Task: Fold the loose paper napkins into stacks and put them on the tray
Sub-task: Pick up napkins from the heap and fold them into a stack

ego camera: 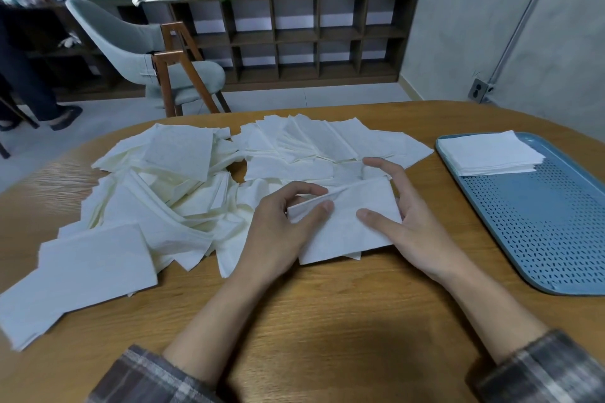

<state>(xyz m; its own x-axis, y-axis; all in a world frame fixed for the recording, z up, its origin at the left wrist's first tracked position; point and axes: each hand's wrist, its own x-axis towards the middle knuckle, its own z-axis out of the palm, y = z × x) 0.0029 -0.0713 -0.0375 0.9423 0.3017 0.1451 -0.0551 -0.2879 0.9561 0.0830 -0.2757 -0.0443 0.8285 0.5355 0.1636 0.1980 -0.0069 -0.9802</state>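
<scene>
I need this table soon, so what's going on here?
A person is folding paper napkins. The left hand and right hand hold one napkin between them on the wooden table, partly folded. One folded stack already sits at the far end of the blue tray. A large loose pile beside it is not yet folded.

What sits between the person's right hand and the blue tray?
Only bare wooden table; the head view shows nothing lying between the right hand and the tray.
</scene>
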